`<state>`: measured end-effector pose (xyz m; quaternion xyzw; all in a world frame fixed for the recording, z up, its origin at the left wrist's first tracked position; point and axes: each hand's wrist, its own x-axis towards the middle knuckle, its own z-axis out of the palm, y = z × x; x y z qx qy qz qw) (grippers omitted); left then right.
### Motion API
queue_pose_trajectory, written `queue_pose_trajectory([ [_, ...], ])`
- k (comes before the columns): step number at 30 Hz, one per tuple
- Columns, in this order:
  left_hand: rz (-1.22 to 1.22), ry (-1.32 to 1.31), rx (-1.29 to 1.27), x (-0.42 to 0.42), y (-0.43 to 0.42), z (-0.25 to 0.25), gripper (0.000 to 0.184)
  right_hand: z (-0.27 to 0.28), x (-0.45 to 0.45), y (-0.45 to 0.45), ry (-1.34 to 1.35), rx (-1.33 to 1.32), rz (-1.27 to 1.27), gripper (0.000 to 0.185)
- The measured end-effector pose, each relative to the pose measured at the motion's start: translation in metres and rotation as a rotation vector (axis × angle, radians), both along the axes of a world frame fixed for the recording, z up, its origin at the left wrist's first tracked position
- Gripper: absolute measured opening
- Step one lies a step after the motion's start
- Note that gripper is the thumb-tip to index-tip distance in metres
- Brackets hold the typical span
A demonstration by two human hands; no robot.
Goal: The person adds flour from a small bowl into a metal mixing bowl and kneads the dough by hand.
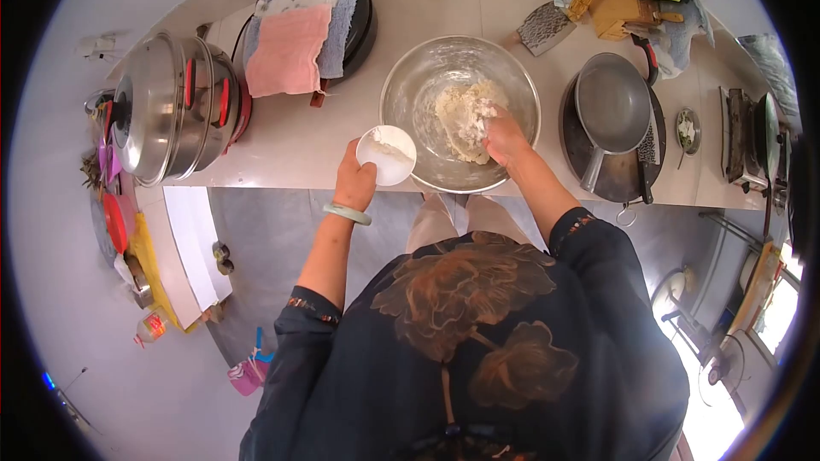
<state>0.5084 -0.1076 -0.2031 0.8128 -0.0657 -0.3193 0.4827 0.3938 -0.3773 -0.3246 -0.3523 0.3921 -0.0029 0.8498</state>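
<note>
Leftmost, the pot stands on the desk, well apart from the work. Next, the left hand has its fingers clamped on the near-left rim of the cup, which holds white powder. In view the cup overlaps the bowl; whether they touch, I cannot tell. A slack pinch or a knock against the bowl's rim could spill powder onto the desk, or drop too much at once and leave the mix dry. Inside the bowl, the dough lies loose and shaggy; a hard push on it could skid the bowl, since neither hand visibly steadies the rim. The right hand reaches into the dough, fingers partly hidden, so I cannot tell whether they close on it. Farther right, the pan's handle points towards the desk's front edge, where the right sleeve might catch it.
</note>
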Motion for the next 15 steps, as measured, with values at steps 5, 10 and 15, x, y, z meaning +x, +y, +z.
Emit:
queue_pose_trajectory([
  [5,-0.043,-0.046,-0.013,-0.002,-0.011,0.009,0.05,0.023,0.005,0.012,0.297,-1.033,0.407,0.036],
  [10,-0.207,-0.258,0.073,0.013,-0.036,0.019,0.047,0.087,0.004,0.022,0.208,-1.291,0.802,0.026],
  [15,-0.316,-0.432,0.13,0.028,-0.074,0.048,0.047,0.063,-0.012,0.028,-0.141,-1.643,0.802,0.017],
])
